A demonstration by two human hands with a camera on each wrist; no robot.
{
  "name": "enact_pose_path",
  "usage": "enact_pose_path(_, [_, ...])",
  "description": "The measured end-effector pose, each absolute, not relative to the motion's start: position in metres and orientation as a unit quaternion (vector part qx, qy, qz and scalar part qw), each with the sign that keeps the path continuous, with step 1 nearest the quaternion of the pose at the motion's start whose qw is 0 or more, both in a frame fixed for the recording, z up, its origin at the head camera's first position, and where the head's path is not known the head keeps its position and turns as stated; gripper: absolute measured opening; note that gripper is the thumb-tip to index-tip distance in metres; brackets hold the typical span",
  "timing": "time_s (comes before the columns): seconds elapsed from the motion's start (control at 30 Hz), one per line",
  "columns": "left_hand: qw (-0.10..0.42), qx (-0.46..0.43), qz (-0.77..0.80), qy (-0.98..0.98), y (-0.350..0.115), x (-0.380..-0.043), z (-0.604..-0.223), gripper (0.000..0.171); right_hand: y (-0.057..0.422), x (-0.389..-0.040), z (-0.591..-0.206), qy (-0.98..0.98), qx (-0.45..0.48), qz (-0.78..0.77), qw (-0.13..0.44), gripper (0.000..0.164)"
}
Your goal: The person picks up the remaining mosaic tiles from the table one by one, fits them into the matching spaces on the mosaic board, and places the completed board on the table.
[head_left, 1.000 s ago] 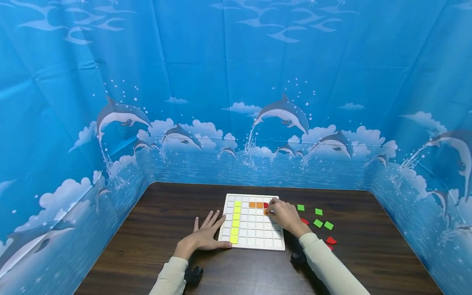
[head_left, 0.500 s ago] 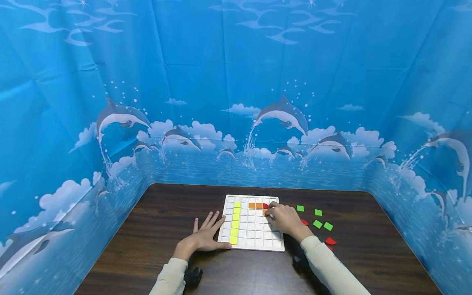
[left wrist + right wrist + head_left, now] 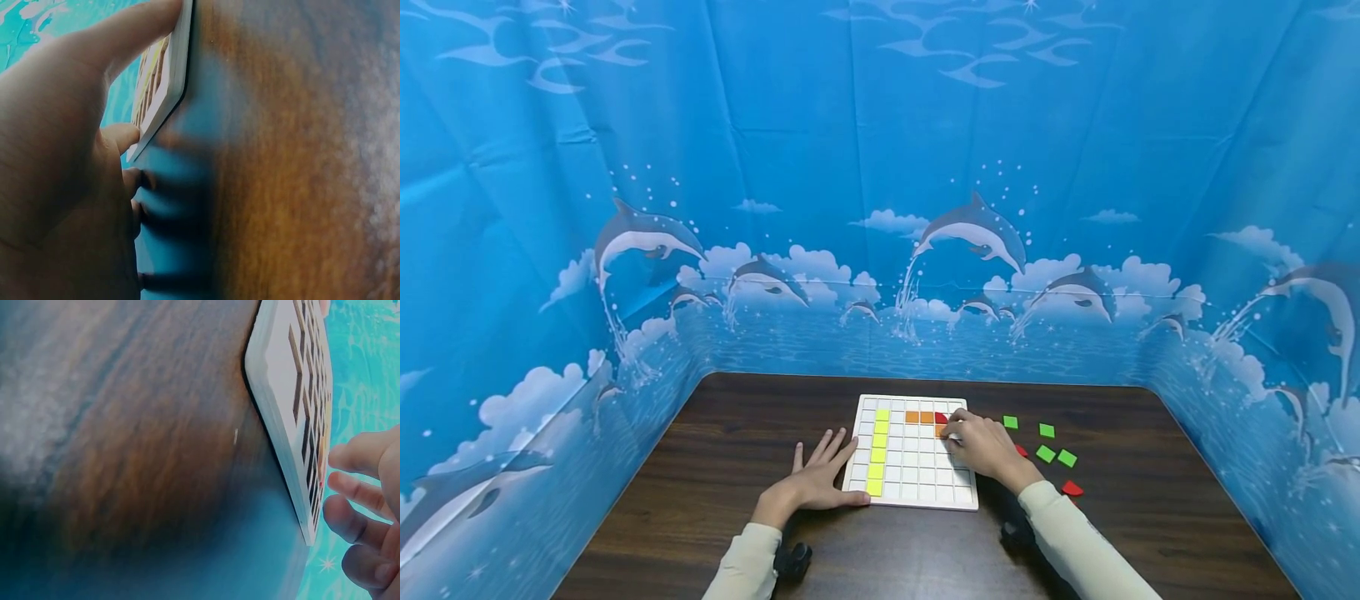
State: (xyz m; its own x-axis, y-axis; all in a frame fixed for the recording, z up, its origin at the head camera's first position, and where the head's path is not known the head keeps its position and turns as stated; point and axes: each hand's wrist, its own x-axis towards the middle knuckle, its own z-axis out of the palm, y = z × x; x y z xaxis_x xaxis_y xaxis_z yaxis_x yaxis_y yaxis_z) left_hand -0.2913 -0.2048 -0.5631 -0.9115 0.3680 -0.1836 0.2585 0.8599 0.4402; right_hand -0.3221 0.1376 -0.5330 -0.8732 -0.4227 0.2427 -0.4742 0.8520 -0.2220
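Note:
A white grid board [image 3: 917, 475] lies on the table, with a column of yellow square tiles [image 3: 878, 455] and two orange tiles in its second row [image 3: 919, 417]. Beside these is a red rounded piece [image 3: 941, 418], and below that an orange tile [image 3: 939, 431]. My right hand [image 3: 985, 442] pinches at this lower orange tile with thumb and fingertips; its right part is hidden by them. In the right wrist view the curved fingers [image 3: 350, 519] hang at the board's far side. My left hand [image 3: 820, 479] lies spread, thumb on the board's lower-left corner [image 3: 172, 81].
Several green square tiles [image 3: 1047, 454] lie loose right of the board. Red rounded pieces [image 3: 1072, 488] lie there too, partly hidden by the right hand and sleeve. Dark wooden table [image 3: 715, 467]; a blue dolphin-print curtain [image 3: 880, 208] stands around its back and sides.
My right hand and forearm have shifted slightly to the right, uncovering more of the red piece and the lower orange tile. My left hand has stayed put.

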Motion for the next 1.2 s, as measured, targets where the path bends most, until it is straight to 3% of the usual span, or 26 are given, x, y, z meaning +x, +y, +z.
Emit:
enact_pose_path(0.43, [0.120,0.183,0.225,0.949,-0.207,-0.292,-0.563,0.117,0.160,-0.316,-0.520,-0.958,0.209,0.158,0.118,0.005])
enact_pose_path(0.83, [0.125,0.167,0.203,0.957,-0.206,-0.295,-0.569,0.119,0.222,-0.313,-0.514,-0.961,0.150,0.211,0.093,0.010])
enact_pose_path(1.2, [0.123,0.174,0.213,0.954,-0.206,-0.295,-0.568,0.119,0.272,-0.288,-0.518,-0.961,0.142,0.222,0.087,0.010])
